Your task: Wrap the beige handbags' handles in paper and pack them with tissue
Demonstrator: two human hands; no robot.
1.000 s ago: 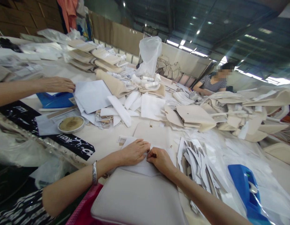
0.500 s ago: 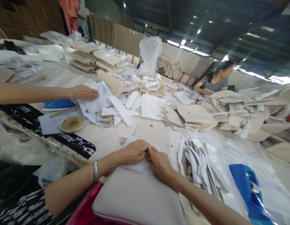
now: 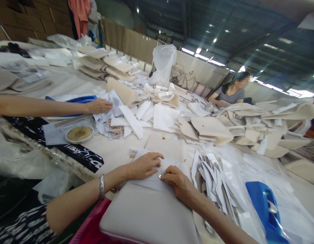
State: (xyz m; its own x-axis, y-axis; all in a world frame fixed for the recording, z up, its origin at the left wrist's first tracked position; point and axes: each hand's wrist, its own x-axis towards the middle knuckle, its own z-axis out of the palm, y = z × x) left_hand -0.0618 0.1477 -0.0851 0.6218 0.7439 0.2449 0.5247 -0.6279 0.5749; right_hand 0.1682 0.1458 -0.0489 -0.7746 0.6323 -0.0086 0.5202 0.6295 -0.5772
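A beige bag (image 3: pixel 149 213) lies in front of me at the table edge, its flap folded away toward the table. White tissue paper (image 3: pixel 146 184) covers part of the flap, and a small round metal snap (image 3: pixel 160 176) shows through it. Resting on the paper left of the snap, my left hand (image 3: pixel 144 166) has its fingers spread and holds nothing. My right hand (image 3: pixel 178 183) touches the snap's right edge, with thumb and fingertips pressed together; anything between them is hidden. Small gold fittings (image 3: pixel 163 138) show on the flap's far part.
Another person's hand (image 3: pixel 99 105) holds white sheets at left, by a round dish (image 3: pixel 79 134). White strips (image 3: pixel 215 179) and a blue tape dispenser (image 3: pixel 265 206) lie right. Beige bags (image 3: pixel 210 127) are piled beyond. A co-worker (image 3: pixel 231 91) sits at the far side.
My hands were together at one spot with fingertips touching; now they are apart and the metal snap shows between them. The other person's hand has moved slightly right.
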